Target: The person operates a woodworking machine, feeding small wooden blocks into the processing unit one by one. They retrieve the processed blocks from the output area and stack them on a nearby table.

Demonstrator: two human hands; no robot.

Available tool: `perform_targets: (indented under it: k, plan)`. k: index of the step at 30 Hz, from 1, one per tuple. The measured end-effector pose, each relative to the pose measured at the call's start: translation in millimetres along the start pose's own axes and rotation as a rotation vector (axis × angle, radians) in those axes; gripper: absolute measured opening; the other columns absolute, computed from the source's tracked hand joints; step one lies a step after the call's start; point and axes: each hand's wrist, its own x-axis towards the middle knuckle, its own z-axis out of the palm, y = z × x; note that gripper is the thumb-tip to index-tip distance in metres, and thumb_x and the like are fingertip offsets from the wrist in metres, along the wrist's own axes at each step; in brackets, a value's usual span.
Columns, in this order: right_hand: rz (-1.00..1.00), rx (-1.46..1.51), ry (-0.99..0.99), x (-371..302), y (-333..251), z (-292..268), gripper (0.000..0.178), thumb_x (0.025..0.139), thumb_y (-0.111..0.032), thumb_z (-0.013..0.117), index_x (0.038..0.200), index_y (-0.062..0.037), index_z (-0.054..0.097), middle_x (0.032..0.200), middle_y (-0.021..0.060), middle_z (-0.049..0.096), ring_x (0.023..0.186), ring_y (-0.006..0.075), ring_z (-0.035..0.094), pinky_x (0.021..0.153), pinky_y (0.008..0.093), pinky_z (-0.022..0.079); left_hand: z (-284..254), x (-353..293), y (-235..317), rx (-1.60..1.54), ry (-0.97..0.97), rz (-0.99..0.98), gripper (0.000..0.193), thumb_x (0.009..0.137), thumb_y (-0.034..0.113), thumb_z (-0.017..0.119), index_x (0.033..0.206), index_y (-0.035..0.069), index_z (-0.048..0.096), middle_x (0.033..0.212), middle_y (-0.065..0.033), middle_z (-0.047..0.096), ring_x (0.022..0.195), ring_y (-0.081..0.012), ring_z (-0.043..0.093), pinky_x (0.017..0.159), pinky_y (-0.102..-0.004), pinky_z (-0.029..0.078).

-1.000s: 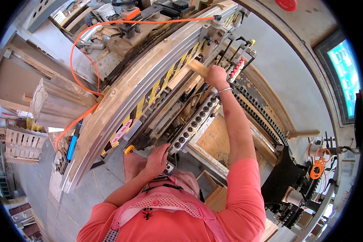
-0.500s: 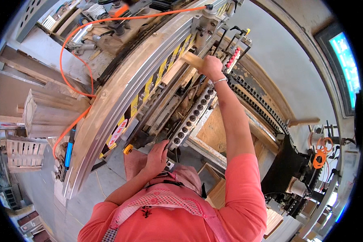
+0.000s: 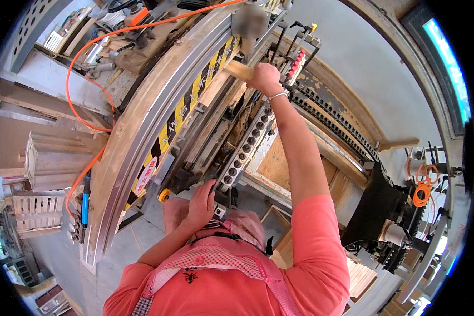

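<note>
Gripped wooden piece in right fingers near striped strip, had left fingers near black-studded rail, couldn't tell whether holding anything, possibly risked scraped knuckles through loosened grip.

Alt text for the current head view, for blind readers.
The right hand grips a wood piece over a machine; the left hand is near the lower end of a row of dark discs. An orange line bends at left.
</note>
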Motion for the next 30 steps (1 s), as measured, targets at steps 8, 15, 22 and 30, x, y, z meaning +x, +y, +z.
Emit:
perform_targets:
  k: [8,15,22,30]
  plan:
    - [-0.012,-0.011,-0.021,-6.4,-6.1,-3.7,0.044,0.058,-0.038,0.077,0.083,-0.0035,0.067,0.086,0.0142,0.066,0.083,0.0289,0.065,0.073,0.0376,0.053,-1.3,-1.3,-1.7,-0.015,-0.002,0.010,0.032,0.086,0.003,0.047,0.118,0.000,0.047,0.108,-0.0236,0.054,0.096,-0.0421,0.052,0.083,-0.0435,0.043]
    - [-0.015,-0.075,-0.008,-12.5,-4.2,-9.9,0.027,0.069,-0.024,0.070,0.088,-0.0050,0.069,0.094,0.0138,0.067,0.089,0.0297,0.065,0.076,0.0373,0.053,-1.7,-1.0,-0.1,-0.019,0.000,-0.010,0.033,0.086,0.004,0.048,0.119,0.001,0.047,0.108,-0.0231,0.054,0.097,-0.0415,0.052,0.084,-0.0427,0.043]
    - [0.015,-0.050,-0.037,-9.9,-6.6,-12.4,0.027,0.068,-0.024,0.070,0.088,-0.0053,0.069,0.093,0.0158,0.066,0.088,0.0299,0.065,0.076,0.0368,0.053,0.5,-1.8,-5.6,-0.015,0.017,0.001,0.033,0.085,0.004,0.049,0.118,0.001,0.048,0.109,-0.0226,0.055,0.098,-0.0407,0.053,0.084,-0.0423,0.043]
    - [0.056,-0.017,-0.033,-7.0,-9.8,-12.3,0.024,0.065,-0.022,0.070,0.082,-0.0050,0.069,0.088,0.0162,0.067,0.084,0.0299,0.066,0.074,0.0368,0.054,2.4,-0.5,-2.8,-0.021,0.008,-0.027,0.034,0.084,0.002,0.049,0.118,0.001,0.047,0.110,-0.0225,0.054,0.100,-0.0409,0.052,0.086,-0.0419,0.043]
